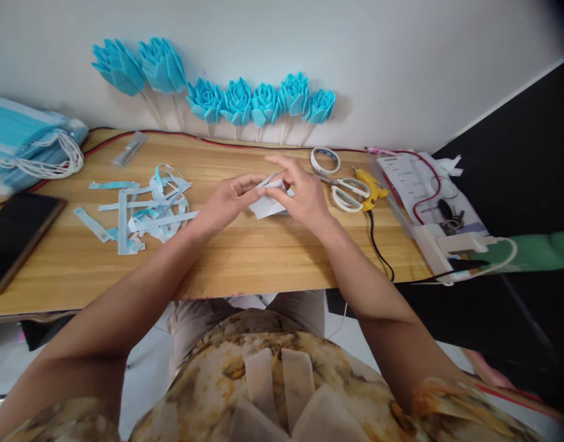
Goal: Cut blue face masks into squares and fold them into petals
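Note:
Both hands meet over the middle of the wooden table (245, 258). My left hand (229, 199) pinches the left edge of a small white folded piece of mask fabric (269, 205). My right hand (300, 193) holds the same piece from the right, its thumb and forefinger closed on it and the other fingers stretched out. The piece hangs just above the tabletop. White scissors (348, 191) lie right beside my right hand.
Cut blue strips (143, 212) are piled to the left. A stack of face masks (28, 144) and a dark phone (17, 236) lie at far left. Blue fabric roses (238, 101) lean on the wall. A tape roll (325, 161), yellow glue gun (370, 184) and power strip (436, 242) sit right.

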The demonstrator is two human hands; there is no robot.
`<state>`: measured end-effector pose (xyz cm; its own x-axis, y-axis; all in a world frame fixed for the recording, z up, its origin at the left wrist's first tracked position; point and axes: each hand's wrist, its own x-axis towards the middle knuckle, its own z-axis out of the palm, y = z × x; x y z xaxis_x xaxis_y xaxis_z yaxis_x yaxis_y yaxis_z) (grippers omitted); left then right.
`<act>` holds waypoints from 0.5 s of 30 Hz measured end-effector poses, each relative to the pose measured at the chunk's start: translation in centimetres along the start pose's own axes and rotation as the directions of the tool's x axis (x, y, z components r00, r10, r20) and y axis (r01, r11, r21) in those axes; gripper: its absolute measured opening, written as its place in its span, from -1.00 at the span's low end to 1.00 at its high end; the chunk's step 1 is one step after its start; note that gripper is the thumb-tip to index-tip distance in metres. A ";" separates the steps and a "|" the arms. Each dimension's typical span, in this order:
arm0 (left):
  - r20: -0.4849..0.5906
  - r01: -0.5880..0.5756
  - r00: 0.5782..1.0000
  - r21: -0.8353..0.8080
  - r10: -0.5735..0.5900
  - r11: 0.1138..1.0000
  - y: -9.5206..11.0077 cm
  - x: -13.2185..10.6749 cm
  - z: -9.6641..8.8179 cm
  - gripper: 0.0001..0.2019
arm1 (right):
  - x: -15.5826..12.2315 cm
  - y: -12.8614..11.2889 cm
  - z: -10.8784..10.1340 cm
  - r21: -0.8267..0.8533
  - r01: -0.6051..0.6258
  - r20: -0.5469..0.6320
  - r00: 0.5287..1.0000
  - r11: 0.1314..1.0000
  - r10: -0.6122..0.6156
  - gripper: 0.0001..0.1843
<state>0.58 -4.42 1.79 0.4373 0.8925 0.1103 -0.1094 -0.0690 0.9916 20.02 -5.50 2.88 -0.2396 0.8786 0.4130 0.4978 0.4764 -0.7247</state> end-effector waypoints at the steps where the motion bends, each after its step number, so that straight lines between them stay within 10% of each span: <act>1: 0.011 0.001 1.000 -0.003 -0.001 1.000 0.0 0.0 0.0 -0.57 | 0.0 0.0 0.0 -0.007 0.004 -0.004 1.000 1.000 -0.004 -0.50; 15: -0.022 -0.003 1.000 -0.025 0.002 1.000 -1.2 0.5 -0.3 -0.63 | 0.1 0.3 0.1 -0.015 0.021 -0.042 0.999 1.000 -0.021 -0.51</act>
<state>0.64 -3.77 0.59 0.4178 0.9018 0.1109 -0.1330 -0.0601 0.9893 20.08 -5.27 2.63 -0.2149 0.8662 0.4511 0.5051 0.4939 -0.7078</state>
